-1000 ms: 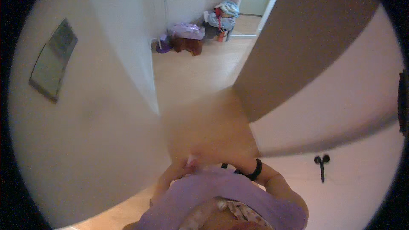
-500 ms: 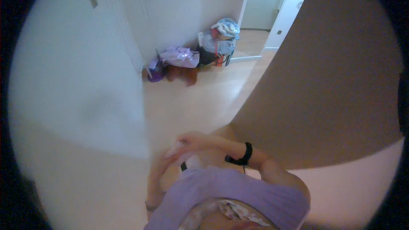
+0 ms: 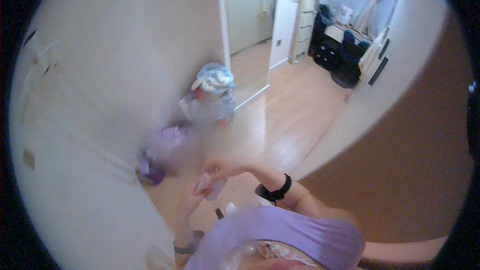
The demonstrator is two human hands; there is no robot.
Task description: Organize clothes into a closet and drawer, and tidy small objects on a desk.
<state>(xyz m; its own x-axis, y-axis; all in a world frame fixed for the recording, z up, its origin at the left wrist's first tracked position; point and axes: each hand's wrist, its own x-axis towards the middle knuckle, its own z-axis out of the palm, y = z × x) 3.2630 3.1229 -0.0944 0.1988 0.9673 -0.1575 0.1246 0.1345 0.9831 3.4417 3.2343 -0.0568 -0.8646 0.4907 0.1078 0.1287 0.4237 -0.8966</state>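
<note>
In front of my body both hands come together on a small, pale, flat thing (image 3: 215, 190), whitish pink, maybe paper or thin cloth; blur hides its exact kind. My left hand (image 3: 192, 196) grips its near left side, with the fingers closed. From the right my right hand (image 3: 220, 168) reaches across, its fingers bent over the upper edge. A black band (image 3: 286, 187) circles my right wrist, and a dark band (image 3: 183, 248) my left.
Bags and folded clothes (image 3: 212, 95) are piled along the left wall, with a purple bag (image 3: 151, 167) nearer. A doorway (image 3: 250, 45) lies ahead. A ladder-like rack (image 3: 306, 25) and dark bags (image 3: 332, 55) stand farther right. A brown panel (image 3: 395, 170) rises close on my right.
My view has swung right and forward, bringing the rack, curtain and dark bags into sight. The piled clothes are now nearer. Both hands stay together on the pale thing, which shows more.
</note>
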